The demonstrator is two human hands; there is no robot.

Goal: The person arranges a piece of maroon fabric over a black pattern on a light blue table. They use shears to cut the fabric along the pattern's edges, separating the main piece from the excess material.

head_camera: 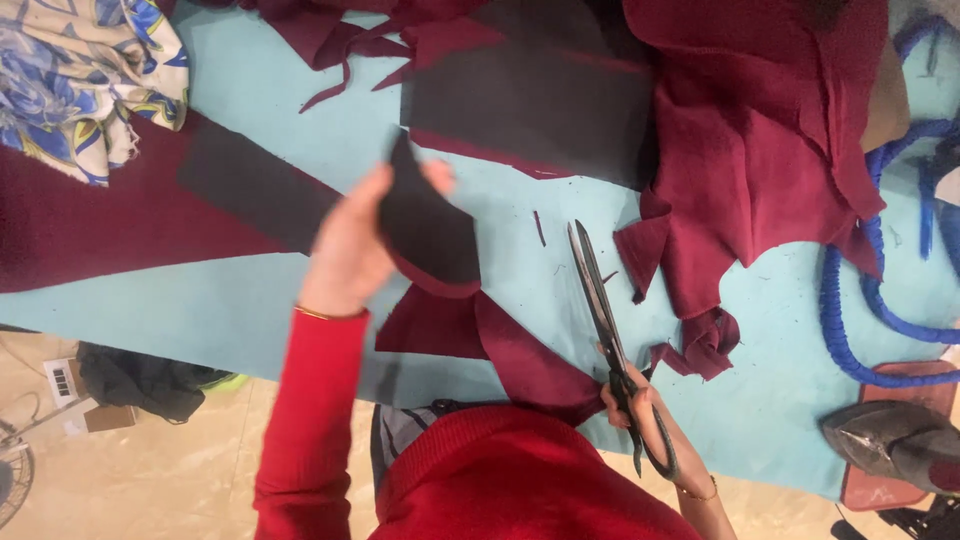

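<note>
My left hand [350, 245] holds up a dark cut fabric piece [430, 235] with a maroon edge, a little above the light blue table [250, 310]. My right hand [640, 395] grips the handles of large black scissors [600, 310], whose closed blades lie on the table pointing away from me. A maroon fabric strip [500, 345] trails from under the held piece toward my body. Both arms wear red sleeves.
Maroon fabric pile [760, 150] at the back right, a dark rectangular panel [530, 100] at the back centre, another dark strip [250, 185] on maroon cloth at left. Blue-patterned cloth [80, 70] top left. Blue cord [860, 300] and an iron [890, 435] at right.
</note>
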